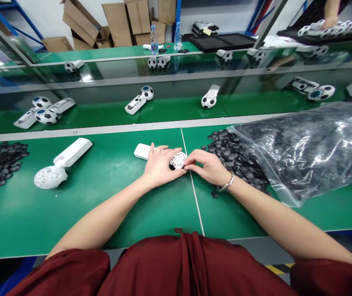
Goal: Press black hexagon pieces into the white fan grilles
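Left hand (pixel 160 167) fingers spread round ball (pixel 179 159); right hand (pixel 209 166) pinching at ball's 4 o'clock rim, pinched item unclear. Slack left hold could let ball roll, breaking pinch.

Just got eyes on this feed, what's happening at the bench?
The left hand steadies a white part with a ball-shaped end on the green bench, while the right hand's fingertips touch the ball's edge. Its frame is mostly white, with some black at the side. Loose black pieces lie by the right hand; another white unit rests to the left.
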{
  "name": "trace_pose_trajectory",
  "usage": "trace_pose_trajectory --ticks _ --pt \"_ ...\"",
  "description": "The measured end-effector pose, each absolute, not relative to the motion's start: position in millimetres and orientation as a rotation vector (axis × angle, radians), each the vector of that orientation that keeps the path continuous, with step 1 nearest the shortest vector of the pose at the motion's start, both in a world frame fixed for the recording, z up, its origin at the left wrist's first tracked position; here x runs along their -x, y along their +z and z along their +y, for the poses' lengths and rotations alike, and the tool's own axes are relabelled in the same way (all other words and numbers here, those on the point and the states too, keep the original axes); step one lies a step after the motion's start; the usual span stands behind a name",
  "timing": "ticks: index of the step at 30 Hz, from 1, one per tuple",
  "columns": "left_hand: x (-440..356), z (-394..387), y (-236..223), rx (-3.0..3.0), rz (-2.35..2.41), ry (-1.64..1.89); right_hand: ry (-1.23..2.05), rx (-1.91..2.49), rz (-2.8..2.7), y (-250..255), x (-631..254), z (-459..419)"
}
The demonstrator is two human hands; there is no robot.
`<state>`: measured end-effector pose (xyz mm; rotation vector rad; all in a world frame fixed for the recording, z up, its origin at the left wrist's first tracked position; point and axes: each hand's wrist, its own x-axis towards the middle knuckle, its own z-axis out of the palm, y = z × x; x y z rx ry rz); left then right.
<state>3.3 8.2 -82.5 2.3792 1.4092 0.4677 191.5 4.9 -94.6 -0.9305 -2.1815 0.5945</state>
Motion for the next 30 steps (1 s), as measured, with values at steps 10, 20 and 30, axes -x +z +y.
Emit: trace_pose_trajectory --ticks 10,20,30 --pt "-3.2 9.0 -88.2 -2.351 1.358 0.603 0.983 1.122 -1.991 -100.3 -190.0 15.8" --pt "9.7 16.5 -76.2 -2.455 0.990 0.327 0.154 1.545 -2.432 -98.0 -242.6 43.3" --pt "-0.8 7.3 -91.3 -2.323 1.011 0.506 -0.258 1.581 -2.882 -87.0 -218.5 21.3"
